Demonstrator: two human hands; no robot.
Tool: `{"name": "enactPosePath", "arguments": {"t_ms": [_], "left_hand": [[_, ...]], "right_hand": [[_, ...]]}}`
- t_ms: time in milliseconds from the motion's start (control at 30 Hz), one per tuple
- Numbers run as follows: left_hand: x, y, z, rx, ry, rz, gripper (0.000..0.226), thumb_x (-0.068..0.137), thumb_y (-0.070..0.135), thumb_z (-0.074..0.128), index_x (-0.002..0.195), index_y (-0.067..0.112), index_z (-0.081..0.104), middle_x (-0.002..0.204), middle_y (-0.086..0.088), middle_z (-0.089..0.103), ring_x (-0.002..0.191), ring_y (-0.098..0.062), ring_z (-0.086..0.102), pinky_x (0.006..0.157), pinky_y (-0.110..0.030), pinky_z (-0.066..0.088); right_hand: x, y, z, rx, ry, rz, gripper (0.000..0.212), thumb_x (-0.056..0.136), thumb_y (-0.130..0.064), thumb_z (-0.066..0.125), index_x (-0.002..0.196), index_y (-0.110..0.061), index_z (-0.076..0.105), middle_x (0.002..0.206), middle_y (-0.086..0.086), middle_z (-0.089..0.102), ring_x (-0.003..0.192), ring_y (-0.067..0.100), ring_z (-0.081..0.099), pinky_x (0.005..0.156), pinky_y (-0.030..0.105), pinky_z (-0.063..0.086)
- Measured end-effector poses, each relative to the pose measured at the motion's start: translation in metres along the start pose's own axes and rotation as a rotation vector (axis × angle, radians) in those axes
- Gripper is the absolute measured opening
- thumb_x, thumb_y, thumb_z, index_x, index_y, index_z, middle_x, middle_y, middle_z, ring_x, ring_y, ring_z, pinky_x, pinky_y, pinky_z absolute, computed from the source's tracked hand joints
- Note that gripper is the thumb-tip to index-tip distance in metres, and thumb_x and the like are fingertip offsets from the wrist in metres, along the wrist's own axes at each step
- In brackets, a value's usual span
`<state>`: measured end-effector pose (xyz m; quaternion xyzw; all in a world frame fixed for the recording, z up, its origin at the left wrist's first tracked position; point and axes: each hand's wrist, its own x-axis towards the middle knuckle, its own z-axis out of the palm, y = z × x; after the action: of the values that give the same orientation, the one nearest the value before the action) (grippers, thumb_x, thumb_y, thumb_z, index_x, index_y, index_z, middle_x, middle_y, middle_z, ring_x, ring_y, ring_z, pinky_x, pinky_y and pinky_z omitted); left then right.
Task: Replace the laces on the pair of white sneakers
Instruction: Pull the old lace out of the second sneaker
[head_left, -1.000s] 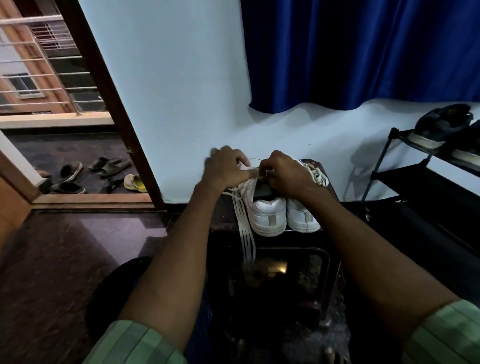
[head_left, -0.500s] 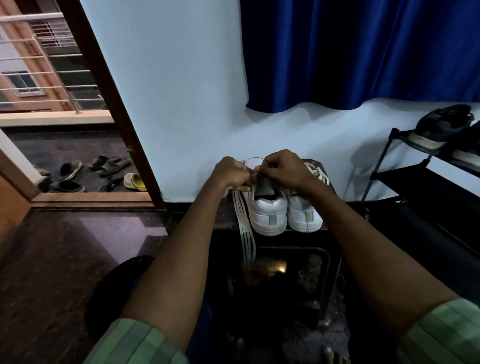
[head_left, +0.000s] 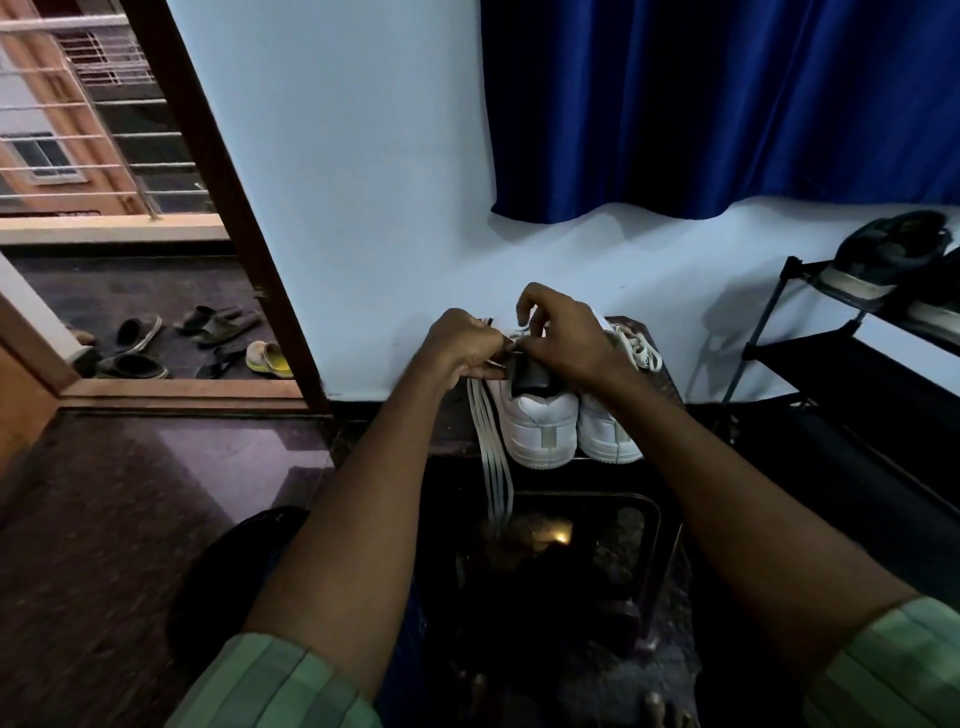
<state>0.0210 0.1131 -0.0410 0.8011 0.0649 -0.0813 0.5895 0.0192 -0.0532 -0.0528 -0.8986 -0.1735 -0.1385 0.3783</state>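
Sneakers (head_left: 540, 431) just beneath both hands (head_left: 519, 345); laces (head_left: 491, 457) alongside

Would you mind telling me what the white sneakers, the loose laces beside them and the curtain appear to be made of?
The white sneakers look like smooth leather or synthetic leather: matte, with a stitched heel panel. The loose laces seem to be flat woven fabric, since they hang limp as pale ribbon-like strips. The curtain looks like a satiny blue cloth, with soft vertical folds catching a slight sheen. None of this is certain in the dim light.

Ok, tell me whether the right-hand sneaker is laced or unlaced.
Laced: white lace loops show on the right sneaker just past the right hand. How far down the lacing runs cannot be told; the hand hides it.
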Motion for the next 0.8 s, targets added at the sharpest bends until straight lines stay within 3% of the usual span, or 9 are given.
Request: {"name": "enactPosePath", "arguments": {"t_ms": [67, 267, 367, 433, 500, 567, 667, 733, 800], "left_hand": [[-0.001, 0.000, -0.001, -0.006, -0.002, -0.007, 0.014, 0.084, -0.010, 0.072, 0.098, -0.012, 0.073, 0.097, -0.022, 0.078, 0.079, -0.026, 0.080, 0.070, -0.038, 0.066], [-0.002, 0.002, 0.001, -0.050, -0.003, -0.035, 0.018, 0.084, -0.014, 0.065, 0.100, -0.013, 0.073, 0.101, -0.021, 0.077, 0.081, -0.027, 0.079, 0.065, -0.033, 0.065], [-0.003, 0.003, -0.001, -0.045, 0.001, -0.032, 0.015, 0.085, -0.012, 0.069, 0.099, -0.012, 0.073, 0.094, -0.019, 0.075, 0.079, -0.024, 0.077, 0.066, -0.033, 0.065], [-0.002, 0.002, -0.001, -0.047, -0.002, -0.034, 0.019, 0.085, -0.011, 0.070, 0.103, -0.013, 0.073, 0.101, -0.021, 0.077, 0.082, -0.024, 0.078, 0.065, -0.031, 0.065], [-0.002, 0.002, -0.001, -0.041, 0.000, -0.036, 0.022, 0.084, -0.011, 0.070, 0.105, -0.014, 0.073, 0.107, -0.022, 0.076, 0.079, -0.024, 0.077, 0.062, -0.028, 0.064], [-0.003, 0.002, 0.000, -0.036, -0.001, -0.030, 0.020, 0.083, -0.012, 0.071, 0.102, -0.013, 0.074, 0.107, -0.023, 0.076, 0.075, -0.022, 0.077, 0.061, -0.028, 0.063], [-0.004, 0.003, 0.000, -0.038, -0.008, -0.025, 0.014, 0.084, -0.012, 0.070, 0.097, -0.012, 0.074, 0.102, -0.020, 0.076, 0.077, -0.023, 0.078, 0.064, -0.030, 0.064], [-0.004, 0.002, -0.002, -0.042, -0.005, -0.032, 0.018, 0.084, -0.013, 0.068, 0.101, -0.013, 0.074, 0.105, -0.020, 0.077, 0.079, -0.025, 0.079, 0.064, -0.030, 0.064], [-0.004, 0.001, -0.002, -0.045, -0.004, -0.035, 0.018, 0.084, -0.012, 0.069, 0.101, -0.012, 0.074, 0.106, -0.020, 0.077, 0.080, -0.025, 0.079, 0.064, -0.030, 0.065]], "right_hand": [[-0.001, -0.002, 0.002, -0.044, -0.047, 0.011, 0.030, 0.079, -0.011, 0.076, 0.100, -0.023, 0.058, 0.079, -0.004, 0.067, 0.073, 0.012, 0.061, 0.064, 0.033, 0.048], [0.007, 0.003, -0.003, -0.329, -0.147, -0.057, 0.011, 0.081, -0.010, 0.075, 0.089, -0.016, 0.080, 0.091, 0.004, 0.075, 0.088, 0.023, 0.066, 0.079, 0.036, 0.054], [0.003, -0.001, -0.010, 0.062, -0.087, 0.008, 0.013, 0.094, -0.005, 0.067, 0.087, -0.015, 0.073, 0.088, 0.000, 0.075, 0.070, 0.006, 0.061, 0.068, 0.028, 0.048], [-0.001, -0.009, -0.015, 0.498, -0.011, 0.165, 0.018, 0.107, -0.010, 0.050, 0.092, -0.011, 0.060, 0.092, 0.009, 0.076, 0.049, 0.006, 0.046, 0.050, 0.022, 0.037], [-0.003, -0.011, -0.019, 0.661, 0.037, 0.264, 0.019, 0.109, -0.012, 0.042, 0.094, -0.011, 0.053, 0.084, 0.011, 0.070, 0.046, 0.007, 0.041, 0.047, 0.023, 0.030], [-0.003, -0.008, -0.019, 0.434, 0.046, 0.186, 0.011, 0.103, -0.016, 0.055, 0.093, -0.012, 0.059, 0.085, 0.001, 0.066, 0.063, 0.006, 0.057, 0.054, 0.020, 0.041], [-0.001, 0.004, -0.013, -0.142, -0.079, 0.010, 0.013, 0.086, -0.039, 0.077, 0.091, -0.027, 0.077, 0.089, -0.008, 0.073, 0.083, 0.011, 0.066, 0.071, 0.029, 0.053], [0.000, 0.005, -0.007, -0.322, -0.131, 0.061, 0.012, 0.081, -0.037, 0.080, 0.091, -0.030, 0.081, 0.087, -0.004, 0.075, 0.083, 0.017, 0.068, 0.072, 0.032, 0.056], [0.002, 0.005, -0.005, -0.303, -0.098, 0.033, 0.007, 0.084, -0.027, 0.079, 0.090, -0.026, 0.082, 0.086, -0.002, 0.074, 0.083, 0.018, 0.068, 0.070, 0.030, 0.050]]}}
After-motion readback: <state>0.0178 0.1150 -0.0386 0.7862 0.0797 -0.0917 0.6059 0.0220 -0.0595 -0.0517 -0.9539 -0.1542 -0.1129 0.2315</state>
